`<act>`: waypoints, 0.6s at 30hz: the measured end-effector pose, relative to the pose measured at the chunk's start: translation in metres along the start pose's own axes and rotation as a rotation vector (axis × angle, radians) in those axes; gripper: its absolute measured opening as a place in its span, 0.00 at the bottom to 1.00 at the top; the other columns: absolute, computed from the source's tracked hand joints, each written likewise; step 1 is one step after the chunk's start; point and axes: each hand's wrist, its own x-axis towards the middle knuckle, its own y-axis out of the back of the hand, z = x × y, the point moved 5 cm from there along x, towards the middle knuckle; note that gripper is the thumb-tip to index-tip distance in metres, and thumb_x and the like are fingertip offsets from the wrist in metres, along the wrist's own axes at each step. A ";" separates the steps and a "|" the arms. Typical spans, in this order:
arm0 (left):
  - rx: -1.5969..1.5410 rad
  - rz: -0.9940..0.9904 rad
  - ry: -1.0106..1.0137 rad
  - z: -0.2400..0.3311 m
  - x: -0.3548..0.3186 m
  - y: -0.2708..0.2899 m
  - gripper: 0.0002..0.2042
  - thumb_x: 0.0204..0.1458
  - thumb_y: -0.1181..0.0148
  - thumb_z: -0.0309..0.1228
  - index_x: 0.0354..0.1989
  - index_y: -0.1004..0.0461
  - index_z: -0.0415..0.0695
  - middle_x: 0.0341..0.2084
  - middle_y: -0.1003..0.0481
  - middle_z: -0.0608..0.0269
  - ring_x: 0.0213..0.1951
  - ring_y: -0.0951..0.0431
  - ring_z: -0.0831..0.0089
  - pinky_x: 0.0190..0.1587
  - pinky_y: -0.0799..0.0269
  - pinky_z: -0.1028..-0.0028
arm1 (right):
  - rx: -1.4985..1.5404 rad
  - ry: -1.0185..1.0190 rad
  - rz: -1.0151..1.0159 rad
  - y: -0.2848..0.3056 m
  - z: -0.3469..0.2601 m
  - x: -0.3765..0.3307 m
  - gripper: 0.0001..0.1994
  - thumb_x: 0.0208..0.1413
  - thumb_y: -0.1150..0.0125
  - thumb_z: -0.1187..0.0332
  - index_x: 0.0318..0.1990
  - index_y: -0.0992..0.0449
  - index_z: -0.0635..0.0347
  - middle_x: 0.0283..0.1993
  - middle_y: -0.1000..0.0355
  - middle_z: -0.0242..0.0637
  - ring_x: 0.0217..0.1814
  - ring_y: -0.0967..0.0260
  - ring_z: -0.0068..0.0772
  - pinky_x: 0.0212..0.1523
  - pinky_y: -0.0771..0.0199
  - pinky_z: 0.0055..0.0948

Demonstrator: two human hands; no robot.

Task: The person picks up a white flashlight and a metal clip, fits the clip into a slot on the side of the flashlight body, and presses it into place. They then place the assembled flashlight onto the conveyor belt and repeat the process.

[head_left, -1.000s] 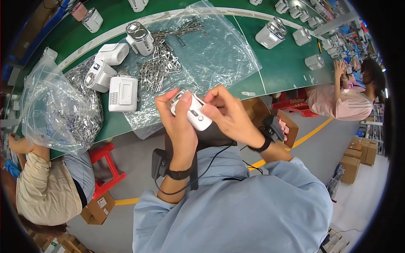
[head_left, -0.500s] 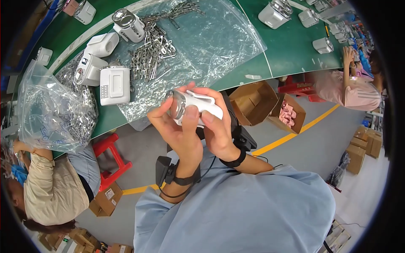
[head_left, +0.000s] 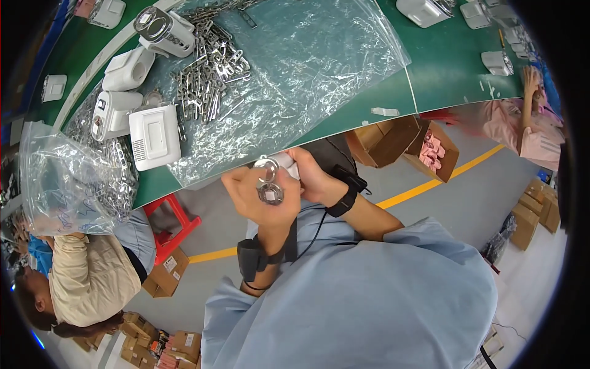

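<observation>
In front of my body, just off the table's near edge, I hold a white plastic device (head_left: 270, 193) with a shiny end of two round parts. That end faces up toward me. My left hand (head_left: 251, 195) is wrapped round the shiny end. My right hand (head_left: 314, 177) grips the white body from the other side; part of it hides behind my fingers. Similar white devices stand and lie on the table ahead: one with its flat panel up (head_left: 155, 138), and one with a chrome top (head_left: 165, 32). Beside them lies a pile of metal clips (head_left: 212, 74).
The green table (head_left: 344, 117) carries a clear plastic sheet (head_left: 307, 67) and a clear bag of metal parts (head_left: 67, 184). Cardboard boxes (head_left: 376, 144) stand under its edge, one with pink pieces (head_left: 432, 150). Co-workers sit left (head_left: 92, 270) and right (head_left: 510, 123), near a red stool (head_left: 172, 227).
The device has turned so its shiny end faces up, and my left fingers have closed round it. Both hands sit slightly lower. The view has shifted, with the table items higher and further left.
</observation>
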 end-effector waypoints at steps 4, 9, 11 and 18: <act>0.133 0.014 -0.165 0.002 0.000 -0.008 0.13 0.41 0.38 0.20 0.34 0.34 0.40 0.28 0.38 0.57 0.27 0.35 0.66 0.26 0.40 0.72 | -0.072 0.040 0.320 -0.003 -0.002 0.015 0.22 0.64 0.64 0.49 0.47 0.26 0.53 0.38 0.24 0.30 0.33 0.27 0.19 0.23 0.33 0.18; 0.193 -0.020 -0.109 0.014 0.006 -0.012 0.10 0.39 0.39 0.20 0.25 0.36 0.40 0.26 0.40 0.58 0.23 0.40 0.66 0.24 0.47 0.72 | -0.051 0.043 0.343 -0.011 -0.010 0.011 0.22 0.66 0.64 0.50 0.47 0.26 0.52 0.41 0.24 0.31 0.37 0.26 0.20 0.28 0.28 0.20; 0.205 -0.036 -0.079 0.021 0.011 -0.011 0.10 0.39 0.39 0.20 0.23 0.37 0.40 0.26 0.40 0.58 0.23 0.41 0.66 0.23 0.48 0.71 | -0.026 -0.031 0.284 -0.013 -0.008 0.007 0.22 0.66 0.63 0.50 0.49 0.27 0.54 0.43 0.24 0.32 0.40 0.26 0.22 0.32 0.26 0.24; -0.032 -0.221 0.169 0.038 0.065 0.013 0.11 0.45 0.38 0.21 0.22 0.37 0.38 0.22 0.39 0.62 0.22 0.42 0.74 0.22 0.49 0.73 | 0.066 -0.004 -0.119 -0.047 -0.045 -0.072 0.25 0.64 0.54 0.51 0.60 0.32 0.60 0.54 0.28 0.38 0.53 0.29 0.33 0.52 0.29 0.35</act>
